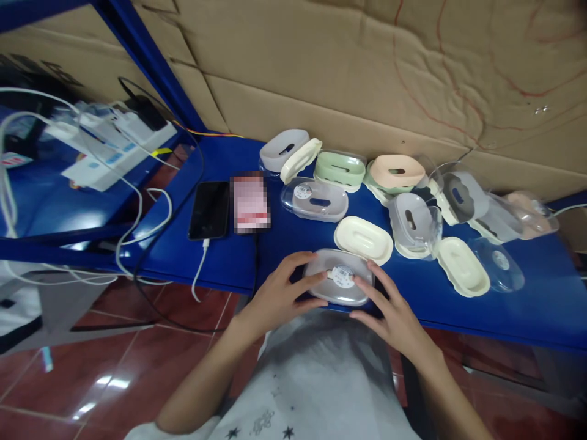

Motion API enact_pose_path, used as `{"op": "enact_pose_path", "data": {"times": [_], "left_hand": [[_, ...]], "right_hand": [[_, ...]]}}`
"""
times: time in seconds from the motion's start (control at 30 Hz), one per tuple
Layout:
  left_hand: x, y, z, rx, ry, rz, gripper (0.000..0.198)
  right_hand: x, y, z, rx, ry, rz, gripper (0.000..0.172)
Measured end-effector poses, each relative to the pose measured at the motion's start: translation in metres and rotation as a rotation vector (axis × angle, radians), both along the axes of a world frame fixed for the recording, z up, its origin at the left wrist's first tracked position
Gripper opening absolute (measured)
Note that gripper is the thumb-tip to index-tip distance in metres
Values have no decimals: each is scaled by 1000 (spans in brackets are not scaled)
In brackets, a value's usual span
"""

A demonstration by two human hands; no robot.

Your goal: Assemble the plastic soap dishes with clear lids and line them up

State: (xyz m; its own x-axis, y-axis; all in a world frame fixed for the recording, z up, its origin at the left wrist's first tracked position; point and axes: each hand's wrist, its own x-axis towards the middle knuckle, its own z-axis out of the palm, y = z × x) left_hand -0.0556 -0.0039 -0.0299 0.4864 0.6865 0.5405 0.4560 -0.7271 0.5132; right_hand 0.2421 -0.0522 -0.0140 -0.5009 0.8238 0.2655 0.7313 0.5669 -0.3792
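A grey soap dish [316, 293] with a clear lid and a round white barcode label sits at the table's near edge. My left hand [291, 290] grips its left end, one finger on the lid beside the label. On the right end rests my right hand [389, 305], its thumb near the front edge and a fingertip at the label. Just beyond them lies a cream soap tray [364, 238], and behind it a lidded grey soap dish [314, 200] with a similar label. What lies under the lid between my hands is partly hidden by the label.
Green [340, 170], peach [398, 171] and grey dish parts crowd the back and right. A cream tray [462, 266] and a clear lid [499, 263] lie at right. Left are a phone [209, 209] on a cable, a blurred-out pink item [250, 203] and a power strip [103, 168].
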Motion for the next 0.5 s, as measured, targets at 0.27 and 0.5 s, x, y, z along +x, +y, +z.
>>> {"op": "enact_pose_path", "data": {"times": [0.27, 0.5], "left_hand": [[1, -6, 14, -166, -102, -86, 55], [36, -2, 20, -200, 128, -31, 63]], "right_hand": [[-4, 1, 3, 134, 61, -10, 80], [101, -52, 71, 202, 109, -197, 73]]}}
